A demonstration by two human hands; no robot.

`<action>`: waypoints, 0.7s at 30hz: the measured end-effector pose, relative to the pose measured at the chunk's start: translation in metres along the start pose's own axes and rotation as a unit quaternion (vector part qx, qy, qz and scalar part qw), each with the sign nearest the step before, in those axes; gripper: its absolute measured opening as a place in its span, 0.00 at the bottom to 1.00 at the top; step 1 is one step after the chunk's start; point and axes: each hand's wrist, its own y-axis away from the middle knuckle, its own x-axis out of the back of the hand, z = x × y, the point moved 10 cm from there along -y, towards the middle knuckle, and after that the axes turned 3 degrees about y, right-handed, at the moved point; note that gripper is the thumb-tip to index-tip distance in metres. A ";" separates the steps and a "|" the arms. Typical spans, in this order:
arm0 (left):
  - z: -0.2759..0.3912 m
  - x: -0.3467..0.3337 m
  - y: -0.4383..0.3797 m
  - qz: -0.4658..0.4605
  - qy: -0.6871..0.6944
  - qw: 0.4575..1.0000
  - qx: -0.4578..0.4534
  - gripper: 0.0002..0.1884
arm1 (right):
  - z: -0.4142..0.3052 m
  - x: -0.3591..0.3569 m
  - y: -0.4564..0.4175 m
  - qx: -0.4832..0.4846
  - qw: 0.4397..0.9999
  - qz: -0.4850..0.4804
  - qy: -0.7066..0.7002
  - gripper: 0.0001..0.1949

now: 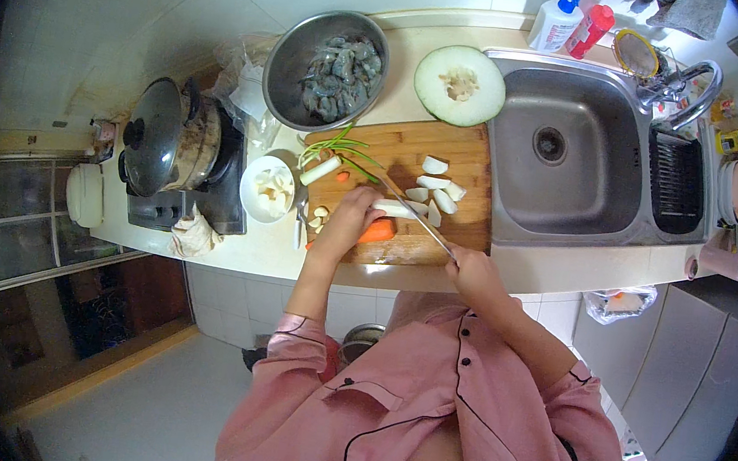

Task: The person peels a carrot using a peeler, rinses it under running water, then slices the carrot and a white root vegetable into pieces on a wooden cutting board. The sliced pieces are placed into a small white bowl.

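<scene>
On a wooden cutting board point(466, 153), my left hand point(351, 218) holds a peeled white root vegetable point(395, 208) lying crosswise. My right hand point(478, 277) grips the handle of a kitchen knife point(426, 223), whose blade lies across the vegetable's right end. Several cut white chunks point(444, 201) lie beyond and right of the blade. An orange carrot piece point(378, 231) rests just below the white vegetable. At the board's left side are green onions point(337, 147), a thick white stalk point(320, 170), a small carrot bit point(343, 176) and garlic cloves point(318, 216).
A metal bowl of raw shrimp point(342, 74) and a halved winter melon point(460, 85) stand behind the board. Left are a white bowl of pale pieces point(267, 189), a white-handled utensil point(297, 232) and a lidded pot point(171, 140) on the stove. Right is a steel sink point(572, 158).
</scene>
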 end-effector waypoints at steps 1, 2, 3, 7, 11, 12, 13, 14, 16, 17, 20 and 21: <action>0.002 0.000 0.000 0.006 -0.017 1.000 -0.010 0.16 | -0.001 0.001 0.002 0.011 1.000 0.005 -0.004 0.18; 0.003 -0.001 0.002 0.012 -0.034 0.999 -0.019 0.16 | -0.003 0.002 0.003 0.022 1.000 0.011 -0.007 0.18; 0.004 -0.002 0.003 0.017 -0.051 0.998 -0.030 0.17 | -0.002 0.002 0.004 0.022 1.000 0.012 -0.007 0.18; 0.002 0.003 0.004 0.059 -0.057 0.996 -0.035 0.19 | 0.004 -0.009 0.005 0.035 0.999 0.014 0.013 0.17; 0.007 0.010 0.008 0.102 -0.024 0.994 -0.020 0.19 | 0.001 -0.012 0.010 0.051 0.998 0.029 -0.004 0.18; 0.008 0.012 0.011 0.114 -0.019 0.993 -0.015 0.19 | -0.002 -0.012 0.011 0.049 0.999 0.020 -0.003 0.19; 0.003 0.014 0.013 0.126 0.020 0.992 0.017 0.18 | -0.005 -0.010 0.014 0.046 0.999 0.011 -0.001 0.19; -0.003 0.015 0.017 0.137 0.060 0.988 0.049 0.17 | -0.007 -0.010 0.015 0.044 0.999 0.002 0.001 0.20; -0.011 0.018 0.021 0.159 0.090 0.981 0.069 0.15 | -0.007 -0.011 0.017 0.055 0.998 0.006 -0.003 0.21; -0.015 0.018 0.021 0.169 0.081 0.981 0.058 0.15 | -0.007 -0.012 0.017 0.061 0.998 0.008 -0.005 0.21; -0.017 0.020 0.022 0.184 0.074 0.978 0.069 0.15 | 0.001 -0.020 0.015 0.062 0.998 -0.017 0.011 0.23; -0.018 0.020 0.023 0.187 0.075 0.976 0.081 0.15 | 0.002 -0.022 0.014 0.063 0.998 -0.019 0.021 0.23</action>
